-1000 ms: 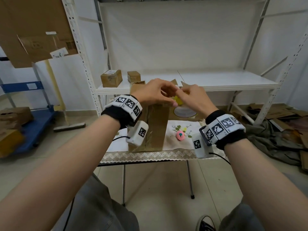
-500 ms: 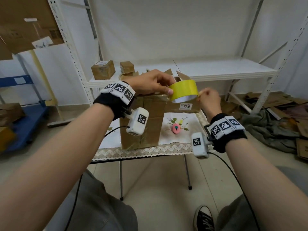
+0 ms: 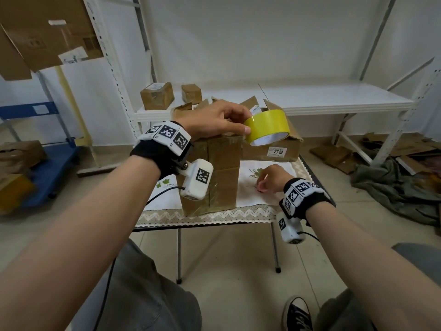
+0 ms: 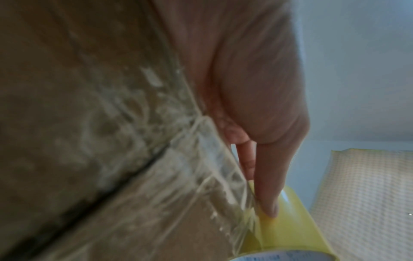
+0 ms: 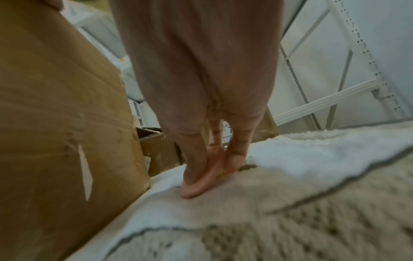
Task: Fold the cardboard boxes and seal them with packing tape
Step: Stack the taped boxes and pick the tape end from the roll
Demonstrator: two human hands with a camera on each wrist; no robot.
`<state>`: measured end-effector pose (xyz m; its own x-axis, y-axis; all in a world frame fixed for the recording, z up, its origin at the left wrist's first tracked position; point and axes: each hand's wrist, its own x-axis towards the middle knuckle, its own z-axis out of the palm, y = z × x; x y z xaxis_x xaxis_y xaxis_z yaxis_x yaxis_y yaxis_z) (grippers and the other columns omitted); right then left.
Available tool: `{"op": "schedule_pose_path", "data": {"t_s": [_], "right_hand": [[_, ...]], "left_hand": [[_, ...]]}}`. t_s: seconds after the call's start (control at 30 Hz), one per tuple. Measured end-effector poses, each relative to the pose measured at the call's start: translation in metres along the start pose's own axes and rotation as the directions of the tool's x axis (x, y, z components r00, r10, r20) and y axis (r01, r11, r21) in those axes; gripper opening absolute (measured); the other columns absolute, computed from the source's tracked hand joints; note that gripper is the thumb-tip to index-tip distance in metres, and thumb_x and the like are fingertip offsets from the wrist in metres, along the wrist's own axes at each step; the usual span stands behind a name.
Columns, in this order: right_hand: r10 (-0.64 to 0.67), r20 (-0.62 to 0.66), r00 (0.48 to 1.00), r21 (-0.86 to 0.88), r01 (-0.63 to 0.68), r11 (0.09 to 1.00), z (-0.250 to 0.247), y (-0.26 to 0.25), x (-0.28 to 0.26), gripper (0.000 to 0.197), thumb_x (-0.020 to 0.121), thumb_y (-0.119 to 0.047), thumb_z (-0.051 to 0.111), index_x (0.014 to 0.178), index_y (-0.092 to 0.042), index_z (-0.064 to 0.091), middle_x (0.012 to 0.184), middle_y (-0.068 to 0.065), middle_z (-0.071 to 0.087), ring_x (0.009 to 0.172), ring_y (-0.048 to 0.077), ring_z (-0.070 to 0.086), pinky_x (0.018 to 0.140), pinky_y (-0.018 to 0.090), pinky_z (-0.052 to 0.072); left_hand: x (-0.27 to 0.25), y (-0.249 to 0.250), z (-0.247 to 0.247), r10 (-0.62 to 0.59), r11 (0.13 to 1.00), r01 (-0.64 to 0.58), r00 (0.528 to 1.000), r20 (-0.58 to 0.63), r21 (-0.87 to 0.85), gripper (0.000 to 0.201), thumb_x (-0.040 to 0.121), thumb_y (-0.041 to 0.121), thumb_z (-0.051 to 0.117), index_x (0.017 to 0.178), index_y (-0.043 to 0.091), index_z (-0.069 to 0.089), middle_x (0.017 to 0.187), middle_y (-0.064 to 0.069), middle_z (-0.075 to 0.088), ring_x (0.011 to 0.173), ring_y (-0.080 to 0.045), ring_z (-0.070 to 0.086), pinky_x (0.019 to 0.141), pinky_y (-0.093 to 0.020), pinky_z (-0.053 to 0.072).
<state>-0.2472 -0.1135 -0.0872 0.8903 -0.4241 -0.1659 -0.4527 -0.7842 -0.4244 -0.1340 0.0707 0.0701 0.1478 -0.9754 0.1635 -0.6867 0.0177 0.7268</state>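
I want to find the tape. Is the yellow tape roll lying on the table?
No, the left hand holds the yellow tape roll up above the tall box.

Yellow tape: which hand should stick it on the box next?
Left. The left hand grips the tape roll at the tall box's top edge; the right hand is down on the tablecloth.

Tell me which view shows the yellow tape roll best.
The head view: the whole tape roll shows, pinched by the left hand above the taped box. The left wrist view catches only a blurred yellow edge; the right wrist view shows none.
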Motion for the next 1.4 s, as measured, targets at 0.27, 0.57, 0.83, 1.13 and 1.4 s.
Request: {"op": "schedule_pose_path", "data": {"t_s": [0.27, 0.57, 0.83, 1.13, 1.4], "right_hand": [[-0.158, -0.268, 0.95, 0.279, 0.233, 0.931, -0.021, -0.011, -0.06, 0.006, 0.106, -0.013, 0.042, 0.108, -0.008, 0.045, 0.082, 0.003, 0.062, 0.064, 0.017, 0.058, 0.051, 0.019, 0.042], [-0.496, -0.496, 0.712, 0.066, 0.601, 0.797, -0.023, -0.03, -0.119, 0.017, 0.108, -0.014, 0.036, 0.118, -0.009, 0.049, 0.095, -0.001, 0.048, 0.082, 0.0, 0.045, 0.073, 0.011, 0.035], [-0.366, -0.75, 0.552, 0.056, 0.603, 0.796, -0.008, -0.059, -0.123, 0.019, 0.107, -0.016, 0.042, 0.114, -0.005, 0.055, 0.088, -0.002, 0.054, 0.069, 0.003, 0.041, 0.063, 0.008, 0.035], [-0.236, -0.822, 0.518, 0.002, 0.418, 0.909, 0.003, -0.084, -0.108, 0.025, 0.107, -0.027, 0.043, 0.115, -0.006, 0.055, 0.074, 0.013, 0.061, 0.062, 0.035, 0.059, 0.049, 0.037, 0.038], [-0.174, -0.824, 0.539, -0.018, 0.282, 0.959, 0.0, -0.1, -0.104, 0.027, 0.106, -0.028, 0.045, 0.117, -0.005, 0.054, 0.078, 0.018, 0.065, 0.068, 0.039, 0.062, 0.055, 0.036, 0.035]], "left_hand": [[0.001, 0.0, 0.002, -0.029, 0.997, 0.033, 0.997, -0.074, 0.064, 0.005, 0.093, 0.032, 0.066, 0.091, 0.03, 0.071, 0.096, 0.005, 0.07, 0.094, -0.008, 0.063, 0.09, -0.033, 0.046], [0.001, 0.0, 0.005, -0.034, 0.999, 0.03, 0.991, -0.131, -0.031, 0.011, 0.082, 0.039, 0.077, 0.09, 0.031, 0.075, 0.097, 0.009, 0.073, 0.098, -0.007, 0.064, 0.1, -0.036, 0.046], [-0.001, 0.006, 0.008, -0.035, 0.998, 0.028, 0.987, -0.158, -0.049, 0.012, 0.09, 0.015, 0.072, 0.1, 0.008, 0.072, 0.099, -0.005, 0.071, 0.091, -0.007, 0.064, 0.091, -0.024, 0.048], [-0.002, 0.004, 0.007, -0.049, 0.998, 0.04, 0.984, -0.171, -0.057, 0.011, 0.09, 0.019, 0.073, 0.099, 0.013, 0.073, 0.098, -0.003, 0.073, 0.092, -0.009, 0.066, 0.097, -0.031, 0.049], [-0.001, 0.003, 0.008, -0.03, 0.998, 0.021, 0.983, -0.179, -0.051, 0.019, 0.091, 0.016, 0.072, 0.104, 0.002, 0.071, 0.104, -0.016, 0.073, 0.093, -0.011, 0.066, 0.092, -0.027, 0.048]]}}
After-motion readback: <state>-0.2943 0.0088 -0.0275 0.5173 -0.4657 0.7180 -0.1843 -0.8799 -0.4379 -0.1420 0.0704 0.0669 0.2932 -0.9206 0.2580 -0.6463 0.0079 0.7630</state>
